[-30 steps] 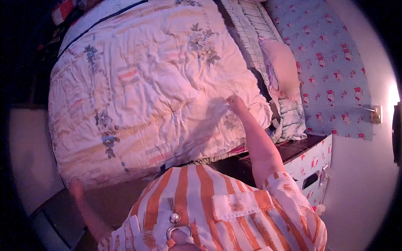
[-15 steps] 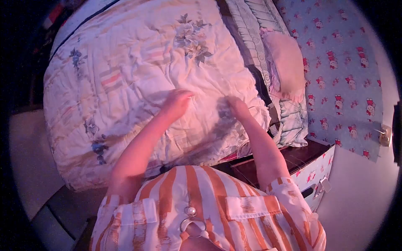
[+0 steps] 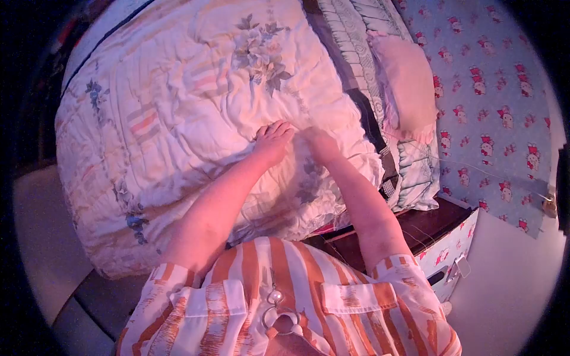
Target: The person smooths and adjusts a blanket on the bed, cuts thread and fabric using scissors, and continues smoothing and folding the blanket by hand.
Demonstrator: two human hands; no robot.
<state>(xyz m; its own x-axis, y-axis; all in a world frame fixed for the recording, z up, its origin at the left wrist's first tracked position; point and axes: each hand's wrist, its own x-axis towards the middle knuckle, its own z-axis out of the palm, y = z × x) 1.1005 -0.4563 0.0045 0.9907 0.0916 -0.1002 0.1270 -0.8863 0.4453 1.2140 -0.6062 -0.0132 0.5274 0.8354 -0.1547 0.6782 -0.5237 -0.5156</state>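
A white quilt (image 3: 172, 118) with blue-grey flowers lies wrinkled over the bed. My left hand (image 3: 274, 141) rests on it near the middle, palm down, with its fingers spread a little. Just to the right is my right hand (image 3: 319, 145), also at the quilt; its fingers are blurred, and whether they hold any cloth cannot be made out. The two hands are close together but apart. A pink pillow (image 3: 406, 83) lies beyond the quilt's right edge.
Pale green ruffled bedding (image 3: 415, 175) shows under the pillow. A dark-topped cabinet (image 3: 415, 228) stands at the bed's near right corner. Patterned blue paper (image 3: 481, 107) covers the wall, with a socket (image 3: 549, 206) beside it. Dark seating (image 3: 98, 302) is at the lower left.
My left hand has come from the quilt's lower left corner to its middle, beside my right hand. My right hand has shifted slightly left. The view has moved a little.
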